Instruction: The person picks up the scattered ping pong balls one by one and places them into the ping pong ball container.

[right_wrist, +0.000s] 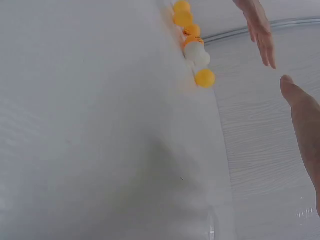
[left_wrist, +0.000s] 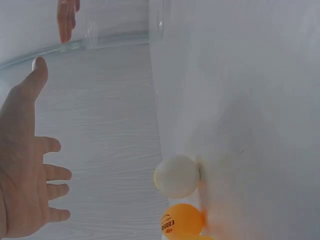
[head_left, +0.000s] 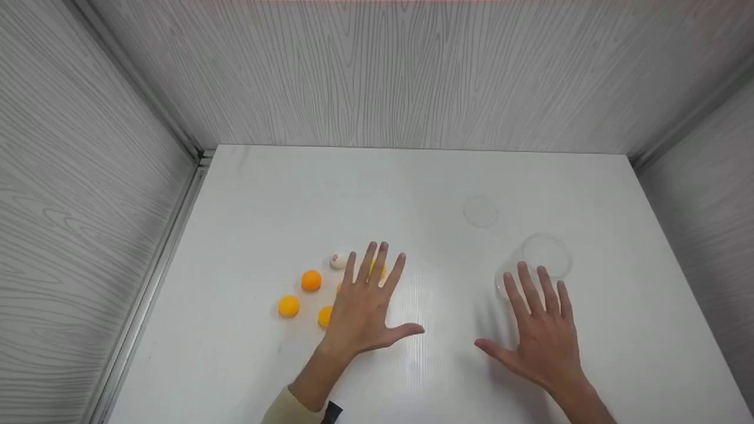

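Note:
My left hand (head_left: 362,312) hovers over a group of table tennis balls with its fingers spread and nothing held. Around it lie an orange ball (head_left: 311,281), a yellow-orange ball (head_left: 288,306) and a white ball (head_left: 338,261); the hand partly hides others. The left wrist view shows a white ball (left_wrist: 177,176) beside a printed orange ball (left_wrist: 181,219). My right hand (head_left: 545,344), also spread and holding nothing, is above the table near a clear round container (head_left: 548,235), covering part of it.
Farther back on the white table (head_left: 283,194) lies a faint clear ring or disc (head_left: 480,211). Grey wood-grain panels enclose the table at the back (head_left: 377,76), the left (head_left: 76,206) and the right (head_left: 713,235).

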### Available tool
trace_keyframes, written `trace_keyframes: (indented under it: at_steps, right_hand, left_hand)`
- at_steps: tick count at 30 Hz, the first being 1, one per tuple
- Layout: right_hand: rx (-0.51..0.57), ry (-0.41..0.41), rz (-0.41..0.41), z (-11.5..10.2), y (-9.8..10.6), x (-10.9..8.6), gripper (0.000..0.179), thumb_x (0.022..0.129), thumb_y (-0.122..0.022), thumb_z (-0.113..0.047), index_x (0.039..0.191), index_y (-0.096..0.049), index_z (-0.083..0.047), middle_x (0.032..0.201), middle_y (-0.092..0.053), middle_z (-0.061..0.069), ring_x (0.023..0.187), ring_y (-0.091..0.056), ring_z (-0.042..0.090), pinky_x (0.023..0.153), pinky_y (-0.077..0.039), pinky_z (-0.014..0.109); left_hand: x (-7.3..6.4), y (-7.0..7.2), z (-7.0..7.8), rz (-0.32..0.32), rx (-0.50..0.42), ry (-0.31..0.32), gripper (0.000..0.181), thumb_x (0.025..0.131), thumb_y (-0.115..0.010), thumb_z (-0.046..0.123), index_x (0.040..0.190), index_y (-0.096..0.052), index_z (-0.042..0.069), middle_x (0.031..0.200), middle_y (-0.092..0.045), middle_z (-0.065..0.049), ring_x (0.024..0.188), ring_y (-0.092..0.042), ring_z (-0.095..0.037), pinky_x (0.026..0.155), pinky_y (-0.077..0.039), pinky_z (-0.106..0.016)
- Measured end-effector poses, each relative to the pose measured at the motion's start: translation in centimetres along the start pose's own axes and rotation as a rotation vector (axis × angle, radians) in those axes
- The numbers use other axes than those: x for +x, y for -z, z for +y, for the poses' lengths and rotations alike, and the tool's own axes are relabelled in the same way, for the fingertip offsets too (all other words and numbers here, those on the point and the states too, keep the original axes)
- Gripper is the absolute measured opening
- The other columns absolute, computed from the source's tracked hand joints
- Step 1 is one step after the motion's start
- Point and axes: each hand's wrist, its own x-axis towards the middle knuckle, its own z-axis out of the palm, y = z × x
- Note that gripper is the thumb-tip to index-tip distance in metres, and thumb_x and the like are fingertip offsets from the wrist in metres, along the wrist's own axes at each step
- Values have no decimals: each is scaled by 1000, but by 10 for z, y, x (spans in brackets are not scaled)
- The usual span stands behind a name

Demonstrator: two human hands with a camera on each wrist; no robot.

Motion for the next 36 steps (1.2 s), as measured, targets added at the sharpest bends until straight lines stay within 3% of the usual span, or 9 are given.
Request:
trace_keyframes:
  at_steps: [6,13,27,36]
  right_hand:
    - [-2,-2,21,12,7,3,116,84,-37,-96,163,-39,-12,172,-36,12,158,-31,38,137,-7,50]
    - [45,-33,135,32,11,7,120,83,-43,-94,161,-39,-2,168,-40,19,154,-39,44,133,-21,55]
    - [49,-111,181,75,1,5,122,82,-48,-93,160,-37,1,162,-46,25,148,-44,46,129,-29,57]
    - [34,-192,109,102,-8,-1,127,81,-42,-97,159,-35,2,157,-48,29,145,-45,49,116,-37,71]
  left_hand:
    - [18,-9,13,-40,43,-105,115,83,-35,98,169,-25,22,175,-30,-13,164,-27,-31,132,-27,-57]
    - [42,-18,32,-33,71,-204,112,85,-36,94,169,-23,22,175,-31,-10,164,-29,-29,132,-28,-52]
    - [78,-37,63,-34,8,-252,106,88,-29,94,168,-28,23,167,-45,-5,155,-43,-26,128,-37,-47]
    - [91,-55,80,-62,-15,-261,104,89,-27,94,167,-31,26,162,-50,-2,151,-47,-23,127,-38,-46]
